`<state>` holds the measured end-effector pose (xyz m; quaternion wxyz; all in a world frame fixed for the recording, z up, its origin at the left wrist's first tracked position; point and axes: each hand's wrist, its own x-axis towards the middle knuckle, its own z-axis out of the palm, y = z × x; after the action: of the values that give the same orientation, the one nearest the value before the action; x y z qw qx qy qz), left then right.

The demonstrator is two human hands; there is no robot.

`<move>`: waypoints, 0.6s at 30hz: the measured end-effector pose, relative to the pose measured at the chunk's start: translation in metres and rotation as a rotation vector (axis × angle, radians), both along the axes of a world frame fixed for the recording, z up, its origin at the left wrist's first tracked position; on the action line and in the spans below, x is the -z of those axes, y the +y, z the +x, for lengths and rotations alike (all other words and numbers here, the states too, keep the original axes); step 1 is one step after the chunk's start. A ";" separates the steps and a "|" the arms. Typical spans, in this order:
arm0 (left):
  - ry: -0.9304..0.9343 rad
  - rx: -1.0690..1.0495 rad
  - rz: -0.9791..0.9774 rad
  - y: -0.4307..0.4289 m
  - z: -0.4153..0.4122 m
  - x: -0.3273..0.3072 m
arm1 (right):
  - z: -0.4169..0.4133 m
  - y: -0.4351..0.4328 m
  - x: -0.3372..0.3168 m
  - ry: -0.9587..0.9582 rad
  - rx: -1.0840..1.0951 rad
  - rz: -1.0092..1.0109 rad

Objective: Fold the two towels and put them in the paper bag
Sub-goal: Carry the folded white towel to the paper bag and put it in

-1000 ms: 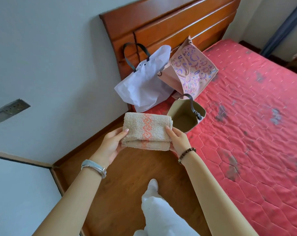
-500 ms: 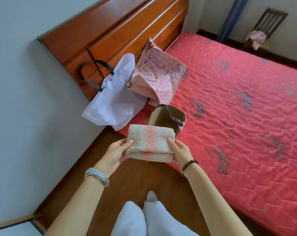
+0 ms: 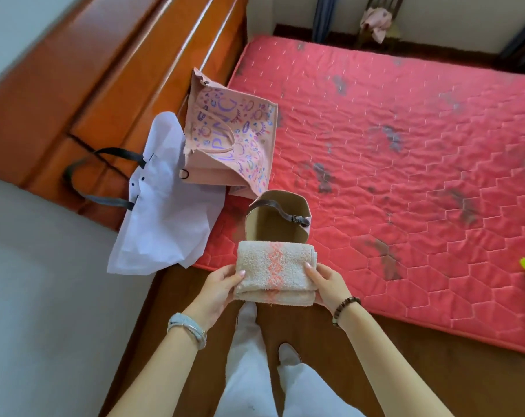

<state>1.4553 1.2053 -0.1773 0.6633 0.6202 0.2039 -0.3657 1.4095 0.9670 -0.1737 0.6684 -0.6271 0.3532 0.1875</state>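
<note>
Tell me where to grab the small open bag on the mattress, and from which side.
Probably the dark strap across the mouth of the small bag, taken from above: the bag stands upright, mouth up, and the strap lies exposed along its rim. The left hand and right hand both hold the towel, so one must free up first.
</note>
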 end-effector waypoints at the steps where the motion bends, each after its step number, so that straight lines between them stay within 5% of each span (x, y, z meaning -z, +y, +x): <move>1: -0.010 0.050 0.025 0.004 0.011 0.003 | 0.006 0.004 0.003 0.004 0.013 0.002; 18: -0.111 0.462 0.254 -0.004 0.133 0.090 | 0.078 0.024 0.089 0.170 0.041 -0.325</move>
<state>1.5881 1.2014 -0.2672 0.4893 0.7477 0.0644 -0.4443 1.4875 0.9908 -0.2632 0.5296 -0.7015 0.4468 0.1666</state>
